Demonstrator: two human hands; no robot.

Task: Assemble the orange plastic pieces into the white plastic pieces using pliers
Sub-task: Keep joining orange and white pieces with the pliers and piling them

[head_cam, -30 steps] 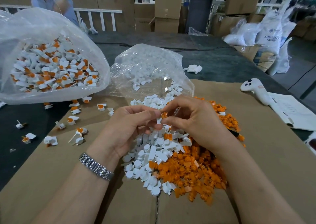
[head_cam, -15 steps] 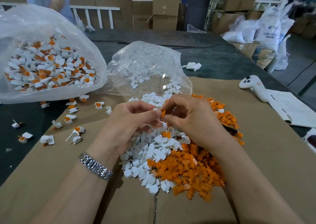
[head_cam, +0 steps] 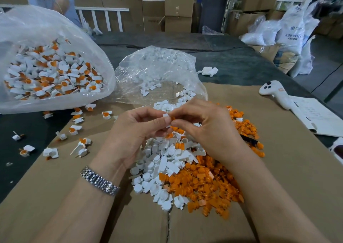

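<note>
My left hand (head_cam: 137,131) pinches a small white plastic piece (head_cam: 165,115) between thumb and fingers. My right hand (head_cam: 206,129) pinches an orange piece (head_cam: 173,118) and holds it against the white one, fingertips of both hands meeting. Below them lies a heap of loose white pieces (head_cam: 159,166) and, to its right, a heap of orange pieces (head_cam: 206,185) on brown cardboard (head_cam: 55,196). A dark handle (head_cam: 248,140), possibly pliers, pokes out from under my right wrist.
A big clear bag of assembled white-and-orange pieces (head_cam: 50,71) sits at the left, several assembled ones (head_cam: 78,129) scattered in front. A smaller clear bag of white pieces (head_cam: 159,71) lies behind my hands. A white controller (head_cam: 274,94) and papers (head_cam: 319,116) are at right. A person stands far left.
Both hands have risen slightly above the heap and the orange piece is now pressed against the white piece; before, the fingers were still bringing the two together.
</note>
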